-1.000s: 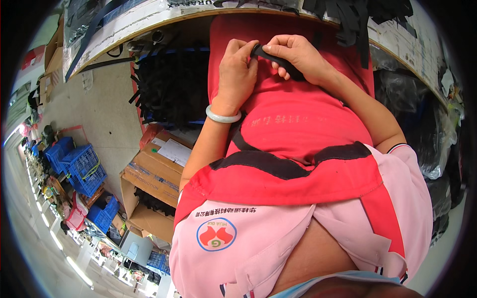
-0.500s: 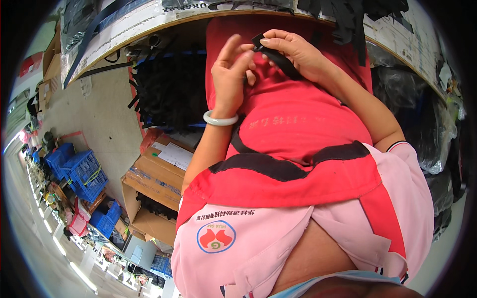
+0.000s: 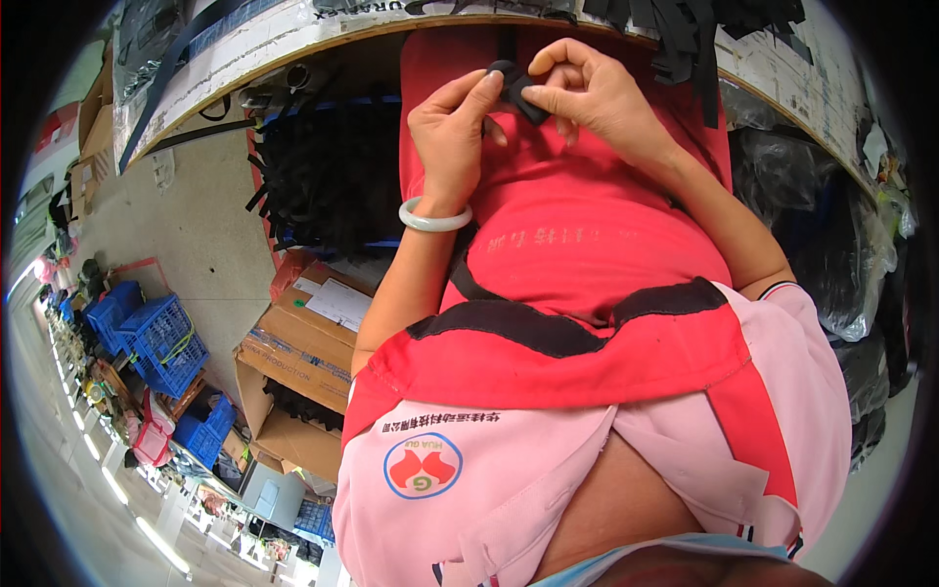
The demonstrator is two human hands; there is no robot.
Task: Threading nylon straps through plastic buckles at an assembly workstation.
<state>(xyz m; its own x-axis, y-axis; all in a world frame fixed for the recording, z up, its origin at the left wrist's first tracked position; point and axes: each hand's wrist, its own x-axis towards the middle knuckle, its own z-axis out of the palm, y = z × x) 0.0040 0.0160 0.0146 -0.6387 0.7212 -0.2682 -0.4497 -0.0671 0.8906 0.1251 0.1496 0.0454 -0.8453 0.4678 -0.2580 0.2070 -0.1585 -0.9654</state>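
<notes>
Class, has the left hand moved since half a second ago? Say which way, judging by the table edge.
Yes, slightly: the left hand has moved up the picture, closer to the table edge.

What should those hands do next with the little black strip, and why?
Perhaps draw the black strip gently straight: the left hand pinches it, the right hand has its thumb against it, and it looks bunched between them, though the exact fold is too small to make out.
</notes>
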